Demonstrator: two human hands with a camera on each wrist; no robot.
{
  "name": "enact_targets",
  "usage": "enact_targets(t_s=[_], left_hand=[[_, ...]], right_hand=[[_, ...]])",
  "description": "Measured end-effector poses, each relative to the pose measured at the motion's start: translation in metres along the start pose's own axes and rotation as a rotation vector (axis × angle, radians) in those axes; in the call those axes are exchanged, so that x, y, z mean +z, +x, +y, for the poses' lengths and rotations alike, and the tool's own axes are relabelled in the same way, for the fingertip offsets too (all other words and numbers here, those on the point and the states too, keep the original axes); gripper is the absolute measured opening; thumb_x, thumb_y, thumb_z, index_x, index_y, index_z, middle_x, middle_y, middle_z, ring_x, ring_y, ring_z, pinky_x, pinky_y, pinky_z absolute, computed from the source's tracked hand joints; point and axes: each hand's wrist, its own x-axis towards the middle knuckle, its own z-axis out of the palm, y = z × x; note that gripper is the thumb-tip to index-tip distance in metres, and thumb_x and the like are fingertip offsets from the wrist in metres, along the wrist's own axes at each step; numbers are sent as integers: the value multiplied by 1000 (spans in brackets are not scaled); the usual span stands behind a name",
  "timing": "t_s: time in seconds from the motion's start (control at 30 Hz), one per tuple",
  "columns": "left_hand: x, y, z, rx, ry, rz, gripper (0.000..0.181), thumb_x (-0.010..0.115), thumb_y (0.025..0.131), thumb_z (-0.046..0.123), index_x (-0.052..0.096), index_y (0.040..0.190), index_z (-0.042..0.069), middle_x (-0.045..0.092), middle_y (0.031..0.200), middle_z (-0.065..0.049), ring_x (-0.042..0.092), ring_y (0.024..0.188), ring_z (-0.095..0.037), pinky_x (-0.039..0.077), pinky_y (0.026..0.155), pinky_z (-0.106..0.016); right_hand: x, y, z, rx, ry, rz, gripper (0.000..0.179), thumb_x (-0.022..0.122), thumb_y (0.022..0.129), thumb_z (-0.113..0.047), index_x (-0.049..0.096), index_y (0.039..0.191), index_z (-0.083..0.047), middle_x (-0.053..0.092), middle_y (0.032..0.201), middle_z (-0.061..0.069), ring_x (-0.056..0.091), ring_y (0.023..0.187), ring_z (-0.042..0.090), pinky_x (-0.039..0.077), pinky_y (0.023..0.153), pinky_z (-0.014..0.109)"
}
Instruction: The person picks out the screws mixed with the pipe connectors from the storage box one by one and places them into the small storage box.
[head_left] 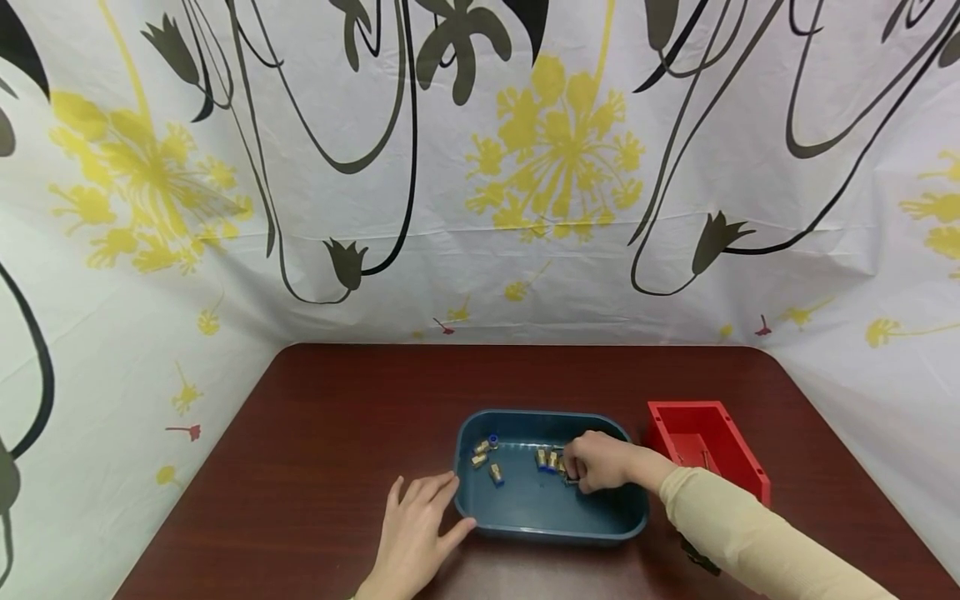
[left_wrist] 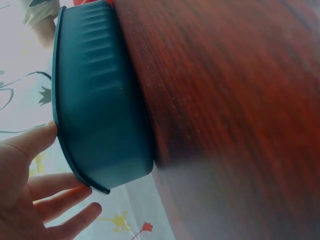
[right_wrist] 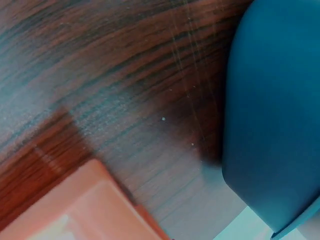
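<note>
A blue-grey tray [head_left: 555,512] on the table holds several small brass fittings with blue ends. A loose group of fittings [head_left: 480,454] lies at the tray's left side, and others stand in a short row [head_left: 547,460] right of the middle. My right hand [head_left: 603,461] reaches into the tray at the row's right end, fingers curled down with a brass fitting [head_left: 572,480] at the fingertips, partly hidden. My left hand [head_left: 420,525] touches the tray's left rim, fingers spread and fairly straight; the left wrist view shows its fingertips [left_wrist: 50,131] against the rim.
A red bin [head_left: 708,433] stands close to the tray's right side, partly behind my right forearm, with a thin item inside. A dark object [head_left: 701,557] shows under the right sleeve. A patterned cloth [head_left: 450,208] hangs behind the dark wood table [head_left: 360,400].
</note>
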Motion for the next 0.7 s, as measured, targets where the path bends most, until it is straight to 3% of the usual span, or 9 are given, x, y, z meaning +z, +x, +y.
enact_targets(t_s=[0.57,0.7], left_hand=[[0,-1,0,-1,-10,12,52,64,74,46,64,109,8,56,110,0,50,98,-20,30,85,-58],[1,-1,0,-8,-12,0,52,64,75,46,63,109,8,56,110,0,49,98,-20,29,85,-58]], right_hand=[[-32,-1,-2,-213,57,145,15,56,73,3,61,79,-10,49,64,-12,42,54,3,41,52,20],[-43,-3,-1,-214,47,179,19,56,74,3,60,78,-15,48,63,-12,41,54,3,41,53,21]])
